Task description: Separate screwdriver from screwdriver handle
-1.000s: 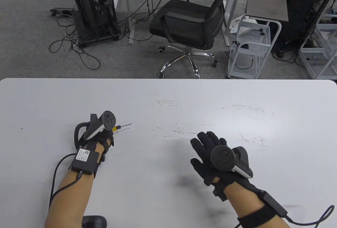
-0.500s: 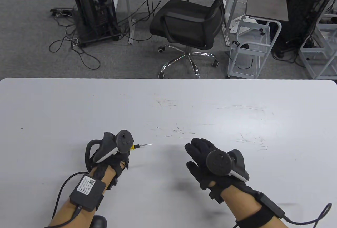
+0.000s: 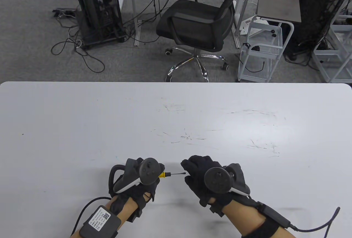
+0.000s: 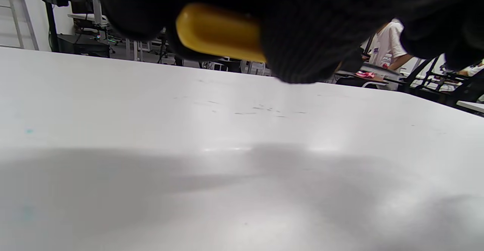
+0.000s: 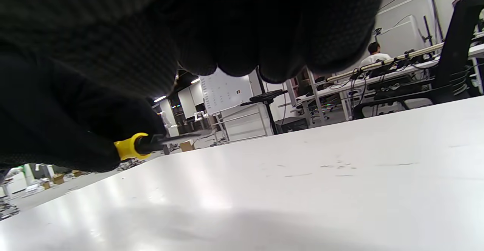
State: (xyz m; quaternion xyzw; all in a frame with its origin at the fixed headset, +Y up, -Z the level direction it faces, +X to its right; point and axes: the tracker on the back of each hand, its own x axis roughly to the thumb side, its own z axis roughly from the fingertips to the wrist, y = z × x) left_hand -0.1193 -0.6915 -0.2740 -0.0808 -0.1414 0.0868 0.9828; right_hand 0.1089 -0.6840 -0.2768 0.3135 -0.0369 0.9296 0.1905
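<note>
Above the tabletop [image 3: 82,117] near its front edge, left hand [image 3: 137,185] gripping yellow screwdriver handle [image 3: 162,175], shaft [image 3: 176,173] pointing toward right hand [image 3: 203,177], right fingers [image 3: 189,166] curled at shaft tip, contact unclear.

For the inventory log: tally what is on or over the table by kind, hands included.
Screwdriver, gripped in the left hand: 1
Gloved hands, left hand and right hand: 2
Trackers strapped to the hands: 2
Total: 5
</note>
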